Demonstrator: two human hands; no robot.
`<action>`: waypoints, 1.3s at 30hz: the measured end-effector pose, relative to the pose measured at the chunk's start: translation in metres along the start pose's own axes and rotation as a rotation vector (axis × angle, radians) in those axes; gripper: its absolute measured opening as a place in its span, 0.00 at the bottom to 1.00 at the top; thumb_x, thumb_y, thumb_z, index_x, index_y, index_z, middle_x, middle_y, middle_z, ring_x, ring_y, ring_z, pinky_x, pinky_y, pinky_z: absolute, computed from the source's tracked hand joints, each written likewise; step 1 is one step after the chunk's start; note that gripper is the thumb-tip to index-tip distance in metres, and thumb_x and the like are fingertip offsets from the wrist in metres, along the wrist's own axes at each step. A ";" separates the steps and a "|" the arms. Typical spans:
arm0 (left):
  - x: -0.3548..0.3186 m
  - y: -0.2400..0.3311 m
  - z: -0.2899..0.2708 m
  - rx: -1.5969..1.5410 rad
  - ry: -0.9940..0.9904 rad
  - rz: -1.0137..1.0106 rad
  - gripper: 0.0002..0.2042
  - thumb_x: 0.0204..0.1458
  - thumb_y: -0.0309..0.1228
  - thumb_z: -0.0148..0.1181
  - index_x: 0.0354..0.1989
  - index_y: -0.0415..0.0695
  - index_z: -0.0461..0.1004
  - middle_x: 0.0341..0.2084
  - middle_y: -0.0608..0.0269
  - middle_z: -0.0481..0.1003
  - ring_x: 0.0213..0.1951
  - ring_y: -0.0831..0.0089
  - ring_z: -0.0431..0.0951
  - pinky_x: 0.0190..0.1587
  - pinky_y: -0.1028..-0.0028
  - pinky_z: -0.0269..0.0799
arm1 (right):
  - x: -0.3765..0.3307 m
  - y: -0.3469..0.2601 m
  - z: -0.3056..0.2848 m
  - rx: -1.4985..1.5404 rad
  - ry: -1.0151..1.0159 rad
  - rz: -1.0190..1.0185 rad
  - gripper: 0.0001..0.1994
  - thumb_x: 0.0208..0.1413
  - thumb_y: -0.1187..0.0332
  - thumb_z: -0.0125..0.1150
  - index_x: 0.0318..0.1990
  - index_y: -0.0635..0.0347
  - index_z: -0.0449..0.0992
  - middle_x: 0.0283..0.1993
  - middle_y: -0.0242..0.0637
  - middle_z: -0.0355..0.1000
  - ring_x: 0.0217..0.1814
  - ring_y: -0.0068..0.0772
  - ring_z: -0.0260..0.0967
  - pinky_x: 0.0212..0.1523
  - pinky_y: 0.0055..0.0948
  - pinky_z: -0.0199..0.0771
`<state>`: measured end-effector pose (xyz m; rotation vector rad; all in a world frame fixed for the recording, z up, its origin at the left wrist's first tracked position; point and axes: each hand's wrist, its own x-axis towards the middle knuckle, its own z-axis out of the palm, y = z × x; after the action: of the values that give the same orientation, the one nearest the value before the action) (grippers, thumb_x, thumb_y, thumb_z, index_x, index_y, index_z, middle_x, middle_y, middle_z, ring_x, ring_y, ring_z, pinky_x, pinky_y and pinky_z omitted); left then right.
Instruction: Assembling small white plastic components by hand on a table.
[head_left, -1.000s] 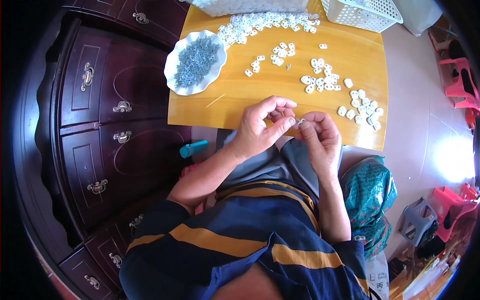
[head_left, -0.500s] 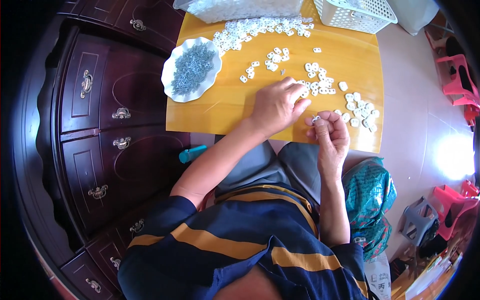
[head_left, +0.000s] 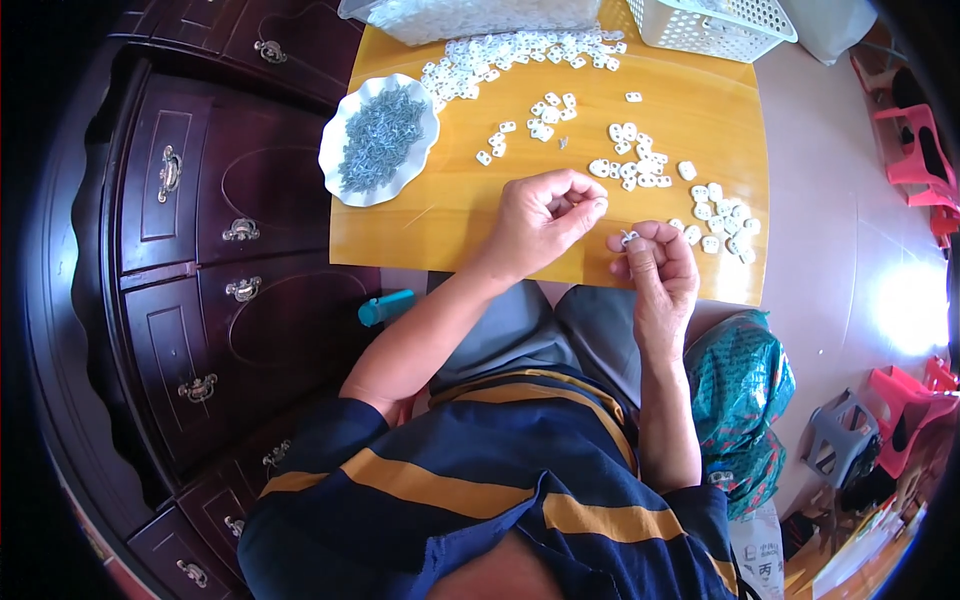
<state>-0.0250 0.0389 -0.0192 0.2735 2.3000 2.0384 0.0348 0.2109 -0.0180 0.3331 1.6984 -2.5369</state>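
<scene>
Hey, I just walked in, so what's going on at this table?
A person at a wooden table is handling tiny parts with bare hands. The right hand pinches a small white piece near the table's front edge. The left hand is beside it, thumb and fingers close together; whether they hold anything is too small to tell. More white pieces lie in loose groups, and a wavy-rimmed white dish at left holds grey metal bits.
</scene>
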 end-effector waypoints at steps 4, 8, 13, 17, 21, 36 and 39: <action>-0.011 0.009 -0.004 -0.219 -0.011 -0.139 0.04 0.62 0.22 0.62 0.44 0.37 0.76 0.30 0.73 0.77 0.29 0.90 0.73 0.30 0.85 0.69 | -0.001 0.000 0.000 -0.010 -0.002 -0.008 0.08 0.69 0.73 0.58 0.52 0.63 0.73 0.42 0.38 0.81 0.37 0.18 0.75 0.42 0.19 0.77; -0.020 0.006 -0.010 -0.168 -0.088 -0.147 0.06 0.62 0.21 0.61 0.46 0.37 0.76 0.33 0.72 0.77 0.32 0.90 0.74 0.33 0.85 0.71 | -0.001 0.001 0.002 -0.012 -0.009 -0.017 0.08 0.69 0.73 0.58 0.52 0.63 0.73 0.42 0.38 0.81 0.37 0.18 0.75 0.42 0.19 0.77; -0.026 0.005 -0.011 -0.319 -0.112 -0.134 0.08 0.62 0.20 0.61 0.49 0.37 0.76 0.37 0.70 0.78 0.35 0.89 0.75 0.38 0.84 0.75 | -0.002 -0.002 0.003 -0.046 -0.016 -0.004 0.08 0.69 0.73 0.58 0.52 0.63 0.73 0.41 0.37 0.81 0.39 0.17 0.76 0.42 0.19 0.77; -0.027 0.005 -0.012 -0.296 -0.106 -0.080 0.08 0.61 0.18 0.60 0.49 0.36 0.76 0.38 0.68 0.79 0.37 0.86 0.79 0.39 0.83 0.76 | -0.002 0.001 0.006 -0.052 -0.053 -0.006 0.07 0.69 0.73 0.58 0.51 0.64 0.73 0.41 0.36 0.81 0.39 0.17 0.75 0.43 0.19 0.77; -0.029 0.010 -0.014 -0.243 -0.125 -0.041 0.09 0.61 0.16 0.58 0.49 0.36 0.76 0.38 0.65 0.80 0.40 0.78 0.84 0.41 0.80 0.80 | -0.003 0.002 0.009 -0.080 -0.076 -0.022 0.08 0.69 0.72 0.58 0.52 0.63 0.73 0.40 0.36 0.80 0.36 0.18 0.74 0.40 0.20 0.76; -0.032 0.011 -0.017 -0.235 -0.144 -0.034 0.11 0.58 0.14 0.59 0.48 0.37 0.77 0.37 0.65 0.80 0.39 0.78 0.85 0.43 0.79 0.81 | -0.004 -0.001 0.012 -0.081 -0.128 -0.003 0.06 0.68 0.77 0.56 0.50 0.65 0.74 0.40 0.34 0.80 0.42 0.16 0.76 0.41 0.17 0.77; -0.032 0.011 -0.017 -0.228 -0.142 -0.037 0.11 0.58 0.14 0.60 0.48 0.37 0.77 0.37 0.66 0.80 0.39 0.79 0.85 0.42 0.79 0.81 | -0.004 -0.001 0.012 -0.081 -0.128 0.005 0.06 0.68 0.77 0.56 0.50 0.65 0.74 0.40 0.34 0.80 0.42 0.16 0.76 0.41 0.18 0.77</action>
<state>0.0048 0.0178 -0.0085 0.3474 1.9568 2.1612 0.0370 0.2004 -0.0117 0.1657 1.7437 -2.4199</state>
